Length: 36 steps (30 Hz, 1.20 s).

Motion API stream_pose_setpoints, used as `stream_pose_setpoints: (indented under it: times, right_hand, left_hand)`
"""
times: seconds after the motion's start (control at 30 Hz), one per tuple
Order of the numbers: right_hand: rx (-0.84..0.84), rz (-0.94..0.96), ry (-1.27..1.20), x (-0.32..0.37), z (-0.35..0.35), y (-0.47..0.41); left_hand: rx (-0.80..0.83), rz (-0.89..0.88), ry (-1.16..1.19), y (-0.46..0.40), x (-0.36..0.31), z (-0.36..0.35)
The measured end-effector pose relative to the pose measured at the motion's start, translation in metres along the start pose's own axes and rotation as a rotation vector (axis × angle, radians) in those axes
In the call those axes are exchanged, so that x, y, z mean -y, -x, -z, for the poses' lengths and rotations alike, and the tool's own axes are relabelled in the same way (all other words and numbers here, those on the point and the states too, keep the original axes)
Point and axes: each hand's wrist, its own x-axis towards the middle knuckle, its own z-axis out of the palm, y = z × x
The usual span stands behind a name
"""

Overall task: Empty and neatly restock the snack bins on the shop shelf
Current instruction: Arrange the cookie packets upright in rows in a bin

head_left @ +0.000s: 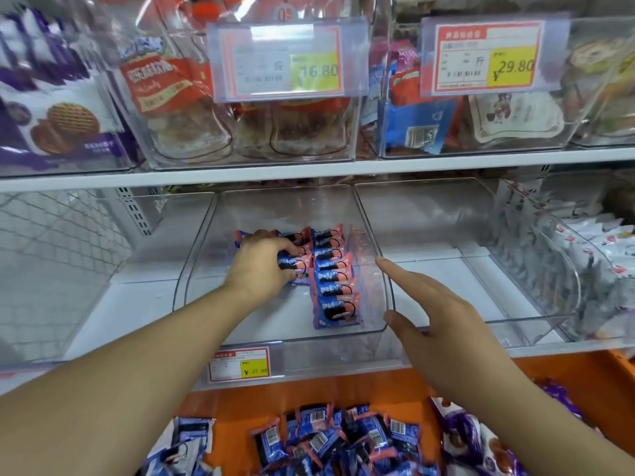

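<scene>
Left of the clear middle bin, the shelf bay shows only a bare clear bin and wire mesh, both smeared by glare. My left hand reaches into the middle bin, fingers curled round a blue-and-pink snack packet; my knuckles hide the packets behind it, so I cannot count that row. Just right of it, inside the same bin, a neat column of packets runs front to back. My right hand rests on the bin's right front corner, forefinger straight, thumb against the wall, holding nothing. Below the bin, the orange crate holds loose packets, cut off by the frame. Right of the bin, another clear bin, then white packets, blurred
</scene>
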Motion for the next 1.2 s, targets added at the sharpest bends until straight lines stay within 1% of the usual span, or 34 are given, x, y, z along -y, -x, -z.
stream_pose_setpoints:
  times: [0.07,0.13,0.2,0.23,0.3,0.33,0.4,0.43,0.5,0.63,0.7,0.8,0.87,0.93,1.0,1.07,1.13,1.2]
  right_hand:
    - [-0.004,0.012,0.024,0.002,0.001,0.001]
    - [-0.022,-0.001,0.062,0.005,0.003,0.001]
    - [-0.082,0.015,0.102,0.010,0.008,0.004]
    - [-0.128,0.076,0.110,0.016,0.011,0.008]
    - [-0.174,0.249,0.070,0.031,0.016,0.021]
    - [-0.145,0.326,0.032,0.039,0.013,0.030]
    - [0.016,0.404,-0.009,0.051,-0.003,0.051]
    - [0.115,0.407,-0.004,0.052,-0.016,0.061]
    - [0.300,0.351,0.070,0.040,-0.047,0.078]
    - [0.620,0.119,0.296,-0.015,-0.105,0.100]
    - [0.729,0.015,0.362,-0.043,-0.128,0.109]
    - [0.755,-0.085,0.378,-0.075,-0.160,0.115]
    - [0.757,-0.079,0.393,-0.091,-0.182,0.116]
    - [0.738,-0.040,0.460,-0.107,-0.200,0.115]
    - [0.737,0.005,0.578,-0.119,-0.212,0.113]
    - [0.758,0.023,0.663,-0.126,-0.219,0.113]
    - [0.768,0.035,0.702,-0.128,-0.221,0.112]
    - [0.761,0.053,0.721,-0.128,-0.221,0.111]
  left_hand:
    - [-0.025,-0.036,0.065,0.011,-0.009,0.013]
    - [-0.085,-0.061,0.154,0.030,-0.025,0.031]
    - [-0.112,-0.084,0.247,0.059,-0.041,0.051]
    - [-0.089,-0.106,0.304,0.077,-0.046,0.060]
    - [0.022,-0.168,0.420,0.118,-0.053,0.075]
    - [0.091,-0.181,0.464,0.140,-0.053,0.078]
    - [0.207,-0.129,0.511,0.181,-0.047,0.074]
    - [0.239,-0.093,0.507,0.199,-0.039,0.064]
    - [0.281,-0.038,0.449,0.227,-0.020,0.037]
    - [0.511,0.067,0.270,0.262,0.017,-0.024]
    - [0.586,0.147,0.224,0.277,0.036,-0.053]
    - [0.664,0.237,0.199,0.289,0.065,-0.091]
    - [0.649,0.273,0.201,0.290,0.083,-0.112]
    - [0.617,0.303,0.191,0.287,0.097,-0.133]
    - [0.612,0.282,0.108,0.283,0.108,-0.152]
    - [0.649,0.250,0.016,0.280,0.113,-0.167]
    - [0.664,0.218,-0.044,0.279,0.113,-0.176]
    - [0.639,0.171,-0.115,0.281,0.111,-0.177]
